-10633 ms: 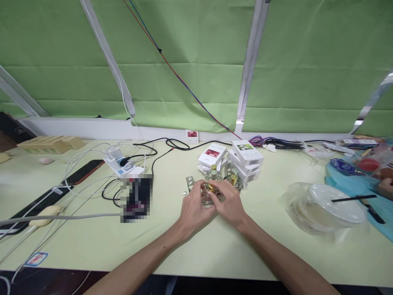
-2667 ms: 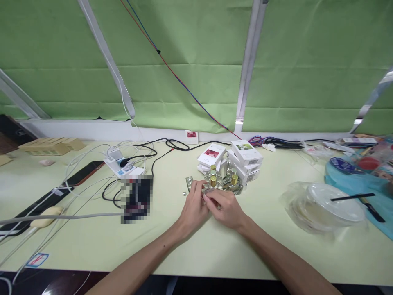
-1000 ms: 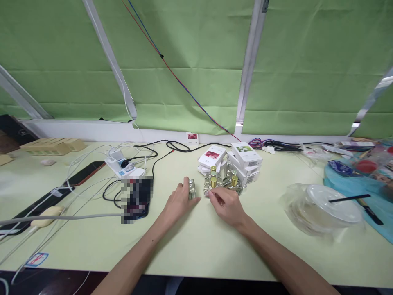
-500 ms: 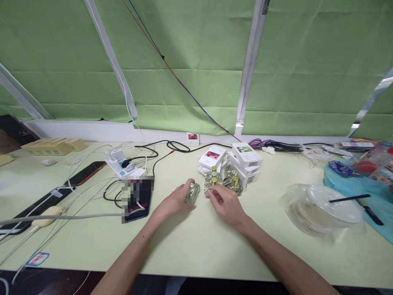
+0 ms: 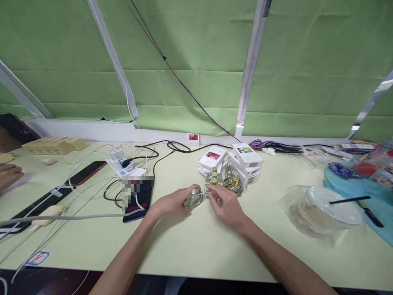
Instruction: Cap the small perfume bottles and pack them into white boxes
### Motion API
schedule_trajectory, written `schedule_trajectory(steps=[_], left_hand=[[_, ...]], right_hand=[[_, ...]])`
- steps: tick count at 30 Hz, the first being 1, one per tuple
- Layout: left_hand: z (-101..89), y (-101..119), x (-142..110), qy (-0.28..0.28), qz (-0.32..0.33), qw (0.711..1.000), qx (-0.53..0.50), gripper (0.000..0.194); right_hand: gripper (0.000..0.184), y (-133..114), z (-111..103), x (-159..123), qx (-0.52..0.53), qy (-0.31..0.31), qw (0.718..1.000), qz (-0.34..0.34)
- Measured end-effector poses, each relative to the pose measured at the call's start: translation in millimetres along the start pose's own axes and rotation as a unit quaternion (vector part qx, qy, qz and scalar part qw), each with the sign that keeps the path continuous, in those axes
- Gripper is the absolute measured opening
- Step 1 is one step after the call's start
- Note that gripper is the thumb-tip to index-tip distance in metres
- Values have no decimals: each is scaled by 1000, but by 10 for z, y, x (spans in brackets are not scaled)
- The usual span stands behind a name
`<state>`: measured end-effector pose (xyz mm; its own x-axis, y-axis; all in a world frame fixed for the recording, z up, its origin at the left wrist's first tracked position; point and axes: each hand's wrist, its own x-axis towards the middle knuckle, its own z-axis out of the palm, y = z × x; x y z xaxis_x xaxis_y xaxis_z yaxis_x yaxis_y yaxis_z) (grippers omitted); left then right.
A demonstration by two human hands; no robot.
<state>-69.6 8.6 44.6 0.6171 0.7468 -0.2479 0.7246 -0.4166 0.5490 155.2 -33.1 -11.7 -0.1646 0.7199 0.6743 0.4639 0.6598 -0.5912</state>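
Note:
My left hand (image 5: 175,201) is closed around a small ribbed glass bottle (image 5: 194,200) with a silvery top, tilted just above or on the table. Beside it, my right hand (image 5: 226,205) has its thumb and fingers pinched together at the front edge of a cluster of similar glass bottles. What lies between those fingertips is mostly hidden. Among the clustered bottles, one gold cap (image 5: 214,180) shows just beyond my right fingers, and another gold-capped bottle (image 5: 235,182) is to the right.
Behind the bottles are stacked white boxes with a red flower picture (image 5: 212,156) and a green one (image 5: 245,152). Left lie a phone (image 5: 145,200), power strip (image 5: 118,164) and tangled cables. A bagged plastic bowl (image 5: 334,205) stands right. Another person's hand (image 5: 10,176) rests far left.
My left hand has moved slightly right with its bottle, which is now turned and tilted nearer my right hand. The right hand has barely moved. Another person's hand has appeared far left.

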Motion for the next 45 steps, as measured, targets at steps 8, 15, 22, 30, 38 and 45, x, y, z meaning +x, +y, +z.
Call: schedule_trajectory(steps=[8, 15, 22, 30, 38, 45], left_hand=[[-4, 103, -7, -14, 33, 999, -32, 74], [21, 103, -6, 3, 9, 999, -42, 69], [30, 60, 9, -9, 0, 999, -46, 60], [75, 55, 45, 23, -14, 998, -50, 63], [195, 41, 104, 81, -18, 995, -54, 58], [231, -74, 174, 105, 0, 992, -63, 47]], right_hand=[[24, 9, 0, -2, 2, 5, 1000, -5], [31, 28, -7, -27, 12, -60, 998, -1], [37, 34, -10, -28, 1, -101, 995, -18], [32, 39, -28, -1, -70, -80, 994, -21], [32, -11, -53, 19, -125, -55, 990, -24], [26, 11, -67, 12, -135, -39, 990, -31]])
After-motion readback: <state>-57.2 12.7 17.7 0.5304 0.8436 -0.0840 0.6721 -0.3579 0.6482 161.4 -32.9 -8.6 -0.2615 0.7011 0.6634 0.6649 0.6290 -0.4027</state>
